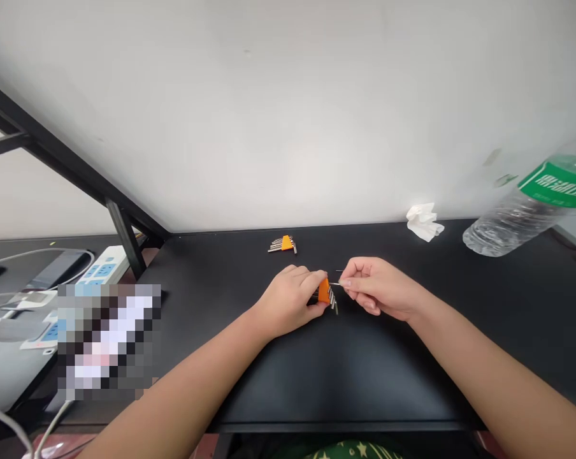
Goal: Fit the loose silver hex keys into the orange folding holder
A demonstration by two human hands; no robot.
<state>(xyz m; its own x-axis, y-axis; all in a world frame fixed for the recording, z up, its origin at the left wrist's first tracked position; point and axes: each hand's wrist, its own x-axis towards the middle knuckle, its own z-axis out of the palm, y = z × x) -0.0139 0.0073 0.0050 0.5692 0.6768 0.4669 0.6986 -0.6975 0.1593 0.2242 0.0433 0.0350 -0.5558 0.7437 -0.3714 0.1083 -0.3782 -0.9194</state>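
My left hand (295, 299) is closed around an orange hex key holder (324, 291), fingers on top and thumb below. Several metal hex keys (333, 299) stick out of its right side. My right hand (371, 287) pinches a thin metal hex key (334, 284) between thumb and fingers, at the holder's upper right edge. Whether that key's far end sits inside the holder I cannot tell. Farther back on the black table (345, 370) lies a second orange hex key set (287, 243) with its keys fanned out.
A crumpled white tissue (424, 222) lies by the wall. To the right a large clear water bottle (512, 213) with a green label appears tilted. On the left are a white power strip (104, 264), cables, a dark phone (53, 274) and a black metal frame (78, 159).
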